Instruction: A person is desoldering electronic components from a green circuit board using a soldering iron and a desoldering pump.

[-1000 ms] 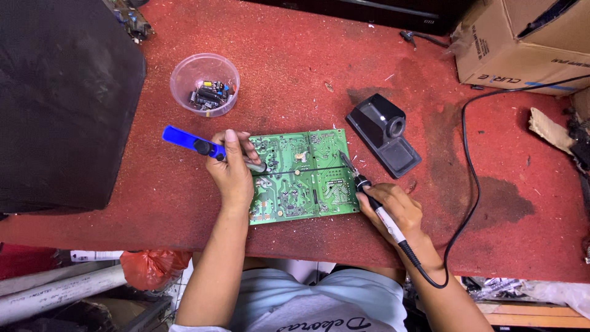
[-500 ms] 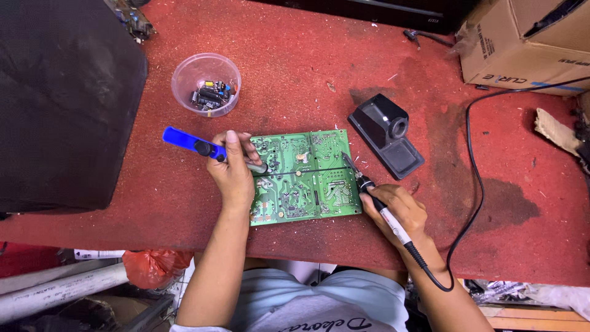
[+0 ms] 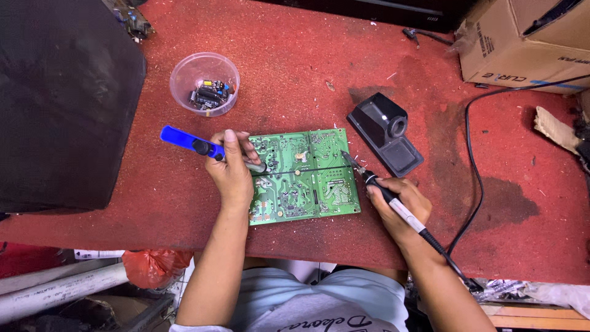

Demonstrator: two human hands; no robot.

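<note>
Head view, looking straight down at two bare hands working over a red, carpet-like bench top. Right hand is wrapped closed around a black soldering iron, gripped like a pen low on the handle, so the metal tip reaches up and to the left onto the right edge of a green circuit board. The iron's black cord trails from behind that wrist and loops away to the upper right, kept clear of the board. Left hand is curled shut around a blue desoldering pump; its blue body sticks out to the hand's upper left, while the grey nozzle end points right, resting on the board's upper left part. This hand also lies partly over the board's left edge, which likely keeps the board steady.

The board lies flat between the two hands, solder side up, near the bench's front edge and just above the person's lap.

Just above the right hand sits a black iron stand, apart from the board. Above the left hand stands a clear round plastic bowl, holding a small heap of loose electronic parts, mostly dark with blue and orange bits. Further left a large black panel covers the bench. A cardboard box sits in the far right corner.
</note>
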